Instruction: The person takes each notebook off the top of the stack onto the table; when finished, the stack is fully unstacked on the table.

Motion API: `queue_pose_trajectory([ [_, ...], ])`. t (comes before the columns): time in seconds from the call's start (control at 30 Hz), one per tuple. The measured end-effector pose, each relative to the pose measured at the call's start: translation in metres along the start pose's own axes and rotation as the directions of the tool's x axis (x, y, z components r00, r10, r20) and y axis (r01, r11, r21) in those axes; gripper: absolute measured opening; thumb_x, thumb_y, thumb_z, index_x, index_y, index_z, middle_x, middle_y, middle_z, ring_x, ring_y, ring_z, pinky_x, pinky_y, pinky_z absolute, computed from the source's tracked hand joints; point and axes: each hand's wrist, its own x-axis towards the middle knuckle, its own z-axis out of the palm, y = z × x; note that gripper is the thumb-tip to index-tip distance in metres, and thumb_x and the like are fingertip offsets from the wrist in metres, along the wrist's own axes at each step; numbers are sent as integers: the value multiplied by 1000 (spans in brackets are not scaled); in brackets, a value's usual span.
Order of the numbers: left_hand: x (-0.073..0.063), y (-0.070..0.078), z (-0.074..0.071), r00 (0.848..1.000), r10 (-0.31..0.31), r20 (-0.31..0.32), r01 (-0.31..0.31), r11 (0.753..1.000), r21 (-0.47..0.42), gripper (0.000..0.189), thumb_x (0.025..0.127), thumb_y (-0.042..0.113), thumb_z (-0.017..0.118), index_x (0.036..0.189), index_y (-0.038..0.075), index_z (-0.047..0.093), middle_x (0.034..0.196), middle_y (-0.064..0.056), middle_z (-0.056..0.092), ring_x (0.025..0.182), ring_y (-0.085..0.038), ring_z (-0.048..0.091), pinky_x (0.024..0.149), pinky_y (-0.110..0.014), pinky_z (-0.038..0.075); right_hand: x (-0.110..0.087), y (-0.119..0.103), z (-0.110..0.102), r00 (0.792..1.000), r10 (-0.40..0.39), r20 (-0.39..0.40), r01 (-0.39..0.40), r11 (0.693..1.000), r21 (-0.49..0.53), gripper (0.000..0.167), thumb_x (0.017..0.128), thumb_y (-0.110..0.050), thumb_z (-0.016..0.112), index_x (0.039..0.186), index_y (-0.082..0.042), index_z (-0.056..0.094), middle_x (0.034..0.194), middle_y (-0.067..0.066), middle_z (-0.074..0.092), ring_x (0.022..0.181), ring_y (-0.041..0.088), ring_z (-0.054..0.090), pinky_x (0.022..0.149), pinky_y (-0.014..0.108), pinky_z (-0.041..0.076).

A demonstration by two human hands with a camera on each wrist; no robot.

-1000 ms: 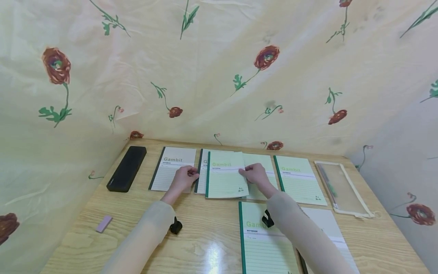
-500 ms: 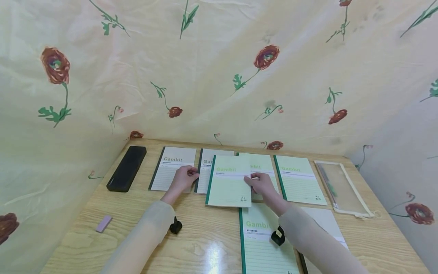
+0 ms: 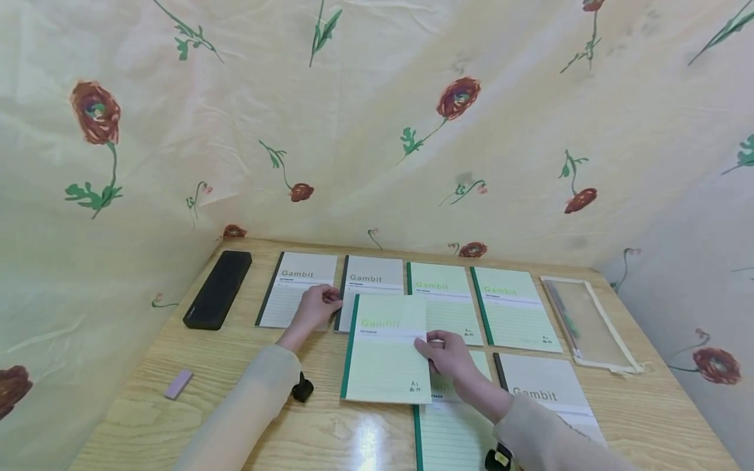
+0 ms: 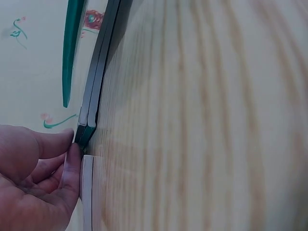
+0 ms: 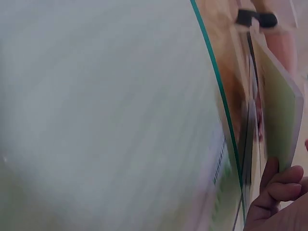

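My right hand [image 3: 450, 360] grips the right edge of a pale green Gambit notebook [image 3: 385, 353] with a dark green spine, thumb on its cover. That notebook hangs tilted over the table, overlapping a grey notebook behind and a larger green one in front. In the right wrist view the fingers [image 5: 284, 185] curl against its lower edge. My left hand [image 3: 315, 307] is between two grey, dark-spined notebooks in the back row, over the left one [image 3: 300, 281]. In the left wrist view its thumb and forefinger pinch at the spine corner of the right-hand grey notebook [image 4: 98, 72].
Two green notebooks, one [image 3: 442, 288] and another [image 3: 512, 301], continue the back row. In front lie a large green notebook [image 3: 453, 432] and a grey one [image 3: 542, 386]. A clear zip pouch [image 3: 592, 320] lies right; a black case [image 3: 218, 290] and purple eraser [image 3: 179, 384] lie left.
My right hand has drawn the pale green notebook off the back row toward me, uncovering the grey and green notebooks behind. My left hand has stayed in place.
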Motion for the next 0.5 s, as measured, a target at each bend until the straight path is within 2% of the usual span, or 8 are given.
queue_pose_trajectory([
  [0.23,1,-3,0,1000,-5,0,5,1000,-4,27,92,6,71,117,-3,66,103,-12,67,95,-25,62,87,-39,52,-27,10,15,999,-38,24,37,999,28,28,97,-15,65,116,5,62,71,5,62,55,13,49,50,23,39],
  [0.5,1,-4,1,1000,-3,0,3,1000,-17,27,90,4,72,116,-4,66,102,-12,67,95,-25,62,86,-39,52,-47,22,27,993,-66,95,64,998,28,29,97,-17,66,112,6,59,58,-1,52,47,11,43,46,22,35],
])
